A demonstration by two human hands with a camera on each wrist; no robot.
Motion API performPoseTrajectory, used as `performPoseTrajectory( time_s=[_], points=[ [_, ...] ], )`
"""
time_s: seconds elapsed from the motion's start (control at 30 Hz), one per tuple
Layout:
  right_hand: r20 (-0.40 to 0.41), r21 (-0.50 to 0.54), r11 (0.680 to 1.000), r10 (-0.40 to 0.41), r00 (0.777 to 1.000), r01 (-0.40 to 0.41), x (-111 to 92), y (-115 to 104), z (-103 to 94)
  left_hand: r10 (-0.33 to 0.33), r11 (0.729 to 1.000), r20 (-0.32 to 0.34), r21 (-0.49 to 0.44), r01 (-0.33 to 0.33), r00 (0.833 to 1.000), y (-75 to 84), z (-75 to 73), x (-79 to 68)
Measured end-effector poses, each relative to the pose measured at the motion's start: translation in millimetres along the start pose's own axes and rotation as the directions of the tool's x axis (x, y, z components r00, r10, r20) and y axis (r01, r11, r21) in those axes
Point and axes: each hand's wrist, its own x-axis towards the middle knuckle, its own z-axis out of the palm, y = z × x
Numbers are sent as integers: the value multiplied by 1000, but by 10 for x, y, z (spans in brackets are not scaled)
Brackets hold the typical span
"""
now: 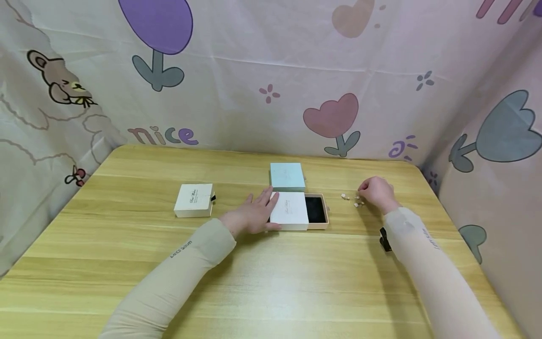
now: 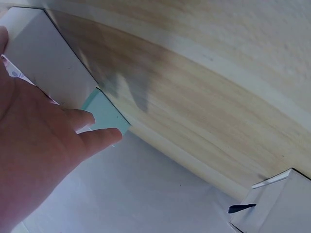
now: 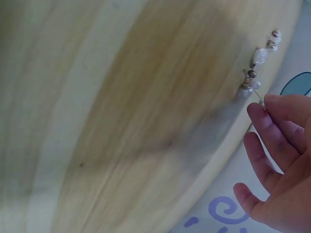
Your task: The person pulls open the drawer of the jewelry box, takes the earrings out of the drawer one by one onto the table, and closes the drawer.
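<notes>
A white drawer box (image 1: 289, 212) lies in the middle of the table, its drawer (image 1: 317, 210) with black lining pulled out to the right. My left hand (image 1: 253, 214) rests spread on the box's left end, thumb along the front and the fingers straight at the back. To the right, my right hand (image 1: 377, 192) is over small pearl earrings (image 1: 357, 204) on the table. In the right wrist view, its thumb and index finger pinch a tiny end with a thin wire, beside white and gold beads (image 3: 259, 57). The other fingers are loosely bent.
A light blue box (image 1: 287, 176) stands right behind the white one. Another white box (image 1: 194, 200) with a black pull tab sits to the left. A black object (image 1: 385, 240) shows at the right wrist. Patterned cloth (image 1: 237, 70) hangs behind the table's far edge.
</notes>
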Motion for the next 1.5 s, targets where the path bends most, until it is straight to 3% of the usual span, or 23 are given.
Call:
performPoseTrajectory(
  time_s=[0.57, 0.87, 1.0, 1.1, 1.27, 1.37, 1.5],
  points=[
    [32, -177, 983, -50, 998, 55, -8, 36, 14, 3, 1000, -6, 6, -3, 1000, 32, -6, 4],
    [-58, -168, 982, -98, 994, 87, -58, -61, -54, 7, 1000, -14, 1, -7, 1000, 33, -1, -8],
    [-8, -102, 981, -165, 986, 163, -114, -257, -107, 19, 1000, -19, -12, -19, 1000, 13, 1, -12],
    [105, -60, 964, -252, 962, 259, -179, -422, -100, 26, 999, -30, -33, -27, 999, -9, 7, -14],
    [291, -38, 917, -369, 882, 397, -308, -614, 13, 37, 997, -67, -65, -41, 997, -65, 29, 11],
    [352, -35, 897, -401, 846, 440, -360, -685, 80, 49, 997, -92, -61, -55, 995, -98, 41, 35],
    [374, -42, 882, -422, 826, 470, -383, -734, 120, 52, 997, -110, -55, -58, 993, -124, 39, 52]
  ],
)
